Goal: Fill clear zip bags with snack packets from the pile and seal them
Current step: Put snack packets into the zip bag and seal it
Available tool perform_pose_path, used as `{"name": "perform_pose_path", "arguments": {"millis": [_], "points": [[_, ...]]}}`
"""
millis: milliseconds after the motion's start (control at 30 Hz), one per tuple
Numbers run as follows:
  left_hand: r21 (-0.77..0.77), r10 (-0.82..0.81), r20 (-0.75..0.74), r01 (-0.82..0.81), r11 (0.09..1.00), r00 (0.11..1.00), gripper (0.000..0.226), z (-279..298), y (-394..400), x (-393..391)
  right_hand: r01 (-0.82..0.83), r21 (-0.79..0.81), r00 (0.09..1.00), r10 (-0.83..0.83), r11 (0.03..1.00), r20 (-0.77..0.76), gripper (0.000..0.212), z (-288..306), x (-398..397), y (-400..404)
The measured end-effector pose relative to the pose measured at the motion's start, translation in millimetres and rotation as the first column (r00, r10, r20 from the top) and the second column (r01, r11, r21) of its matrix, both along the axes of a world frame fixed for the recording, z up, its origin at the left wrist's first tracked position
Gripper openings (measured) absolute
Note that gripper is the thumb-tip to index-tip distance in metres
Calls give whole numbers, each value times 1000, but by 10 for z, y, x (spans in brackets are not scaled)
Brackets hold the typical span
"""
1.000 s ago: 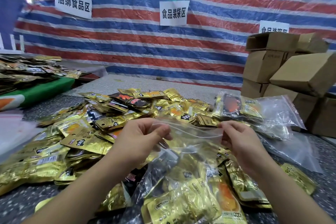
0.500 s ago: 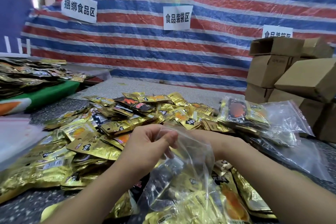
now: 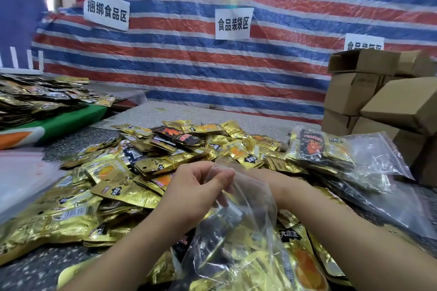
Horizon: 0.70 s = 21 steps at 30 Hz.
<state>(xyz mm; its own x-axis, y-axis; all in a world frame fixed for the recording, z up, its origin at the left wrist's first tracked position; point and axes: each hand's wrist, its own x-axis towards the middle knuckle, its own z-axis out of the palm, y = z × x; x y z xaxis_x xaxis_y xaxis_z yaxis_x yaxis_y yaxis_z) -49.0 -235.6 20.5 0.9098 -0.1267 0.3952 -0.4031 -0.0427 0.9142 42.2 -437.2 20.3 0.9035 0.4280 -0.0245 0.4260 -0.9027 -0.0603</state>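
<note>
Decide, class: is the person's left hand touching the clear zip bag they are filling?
Touching. The head view shows the left hand pinching the top edge of the clear zip bag, the plastic gathered between thumb and fingertips with no gap.

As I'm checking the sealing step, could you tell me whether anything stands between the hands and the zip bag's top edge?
Nothing visible does. The left hand already pinches the top edge of the clear zip bag. The right hand is hidden behind the bag and the left hand, so its grip cannot be seen.

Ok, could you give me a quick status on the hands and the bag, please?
Left hand pinching zip bag top. Right hand hidden behind the bag; grip unclear. Bag loaded with snack packets. Nothing in the way.
</note>
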Motion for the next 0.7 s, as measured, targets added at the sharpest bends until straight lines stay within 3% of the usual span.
{"name": "perform_pose_path", "arguments": {"millis": [167,267,367,467,533,600,700], "points": [[-4,-13,6,13,1000,1000,25,4,8,1,-50,7,999,50,999,18,44,-16,83,-66],[-13,-14,12,15,1000,1000,25,-3,8,6,-25,-48,999,27,999,40,23,-19,116,8],[-12,-17,14,17,1000,1000,26,-9,5,10,36,-174,996,-21,984,89,40,-43,167,56],[-2,-14,9,14,1000,1000,27,-16,10,15,-2,-209,991,30,978,131,17,-64,163,71],[-5,-17,1,17,1000,1000,26,-19,12,17,-1,-240,977,52,971,206,31,-73,185,97],[-8,-16,-10,16,1000,1000,26,-18,10,21,19,-122,965,14,992,263,30,-84,171,96],[-12,-7,-15,7,1000,1000,26,-13,10,34,8,272,967,-77,962,244,14,-72,114,36]]}}
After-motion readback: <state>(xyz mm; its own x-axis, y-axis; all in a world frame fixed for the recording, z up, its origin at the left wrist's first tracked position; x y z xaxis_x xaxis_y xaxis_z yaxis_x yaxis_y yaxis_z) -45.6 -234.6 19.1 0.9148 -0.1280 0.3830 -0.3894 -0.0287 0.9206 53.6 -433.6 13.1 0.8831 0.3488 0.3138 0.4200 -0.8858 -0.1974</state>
